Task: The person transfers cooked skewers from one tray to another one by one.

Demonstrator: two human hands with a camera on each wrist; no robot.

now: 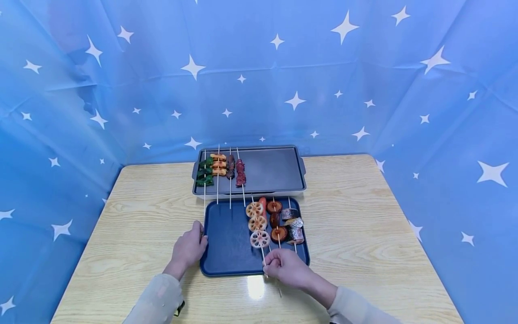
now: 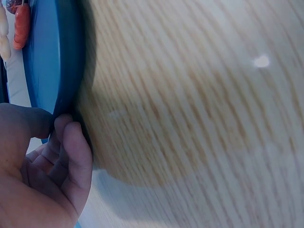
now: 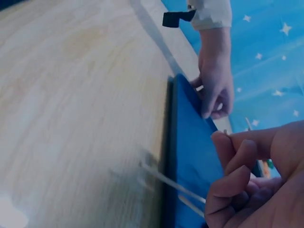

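Observation:
My left hand (image 1: 188, 246) pinches the left edge of a dark blue tray (image 1: 228, 243) between thumb and fingers, seen close up in the left wrist view. Near the tray's front edge, my right hand (image 1: 289, 269) pinches the lower stick of a lotus root skewer (image 1: 257, 223) with three slices. That skewer overlaps a red sausage skewer (image 1: 263, 204) in the head view. To its right on the tray lie a mushroom skewer (image 1: 275, 219) and a skewer of silvery-skinned fish pieces (image 1: 294, 225). In the right wrist view, bare stick ends (image 3: 175, 183) stick out over the tray's edge.
Behind the tray stands a dark grill pan (image 1: 271, 168). Its left half carries a green vegetable skewer (image 1: 205, 172), a browned yellow-orange skewer (image 1: 219, 164), a dark brown skewer (image 1: 230, 167) and a dark red meat skewer (image 1: 240, 173), sticks overhanging the front. A wooden table (image 1: 356, 216) bears everything.

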